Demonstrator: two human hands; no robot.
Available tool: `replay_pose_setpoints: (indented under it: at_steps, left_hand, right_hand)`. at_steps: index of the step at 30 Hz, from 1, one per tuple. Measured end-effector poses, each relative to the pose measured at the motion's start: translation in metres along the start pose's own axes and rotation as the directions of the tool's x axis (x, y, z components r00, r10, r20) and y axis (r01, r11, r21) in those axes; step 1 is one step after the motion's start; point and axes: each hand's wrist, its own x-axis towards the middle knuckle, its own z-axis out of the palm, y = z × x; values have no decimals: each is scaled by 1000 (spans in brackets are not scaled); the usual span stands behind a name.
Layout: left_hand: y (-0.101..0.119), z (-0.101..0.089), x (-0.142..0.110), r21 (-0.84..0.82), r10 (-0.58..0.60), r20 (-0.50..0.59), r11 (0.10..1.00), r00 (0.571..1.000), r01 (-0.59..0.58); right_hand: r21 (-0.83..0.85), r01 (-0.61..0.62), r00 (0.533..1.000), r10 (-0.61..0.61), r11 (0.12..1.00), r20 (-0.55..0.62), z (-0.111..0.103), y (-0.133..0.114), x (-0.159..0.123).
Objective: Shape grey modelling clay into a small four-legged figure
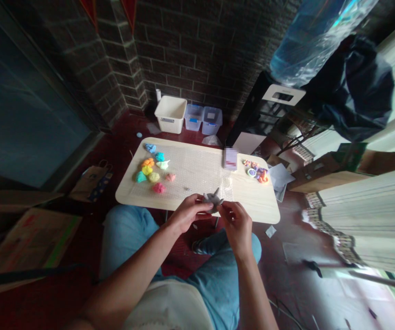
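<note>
A grey lump of modelling clay with several pointed prongs is held over the near edge of the low table. My left hand is closed around its left side, thumb lying across the front. From the right, the fingers of my right hand pinch at its lower right edge. On the table's left part lie several soft coloured clay lumps, among them an orange one, a yellow one and a dark pink one. Clear bubble wrap covers the middle.
A pale box-shaped item stands at the table's back right, near several small colourful shaped pieces. Behind the table are a white bin and two clear plastic boxes. A water dispenser and cardboard boxes are to the right.
</note>
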Motion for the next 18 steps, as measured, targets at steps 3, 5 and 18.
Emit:
replay_pose_setpoints:
  at_steps: [3, 5, 18]
  left_hand:
    - [1, -1, 0, 1, -3, -1, 1000, 1000, 3]
    - [2, -1, -1, 2, -7, -2, 1000, 1000, 7]
    - [-4, -27, 59, 139, -20, -35, 990, 999, 24]
  right_hand:
    - [19, -20, 1000, 20, 1000, 0, 0, -1, 1]
    - [51, -45, 999, 45, 998, 3, 1, -1, 1]
    - [233, -208, 977, 215, 950, -4, 20, 34, 8]
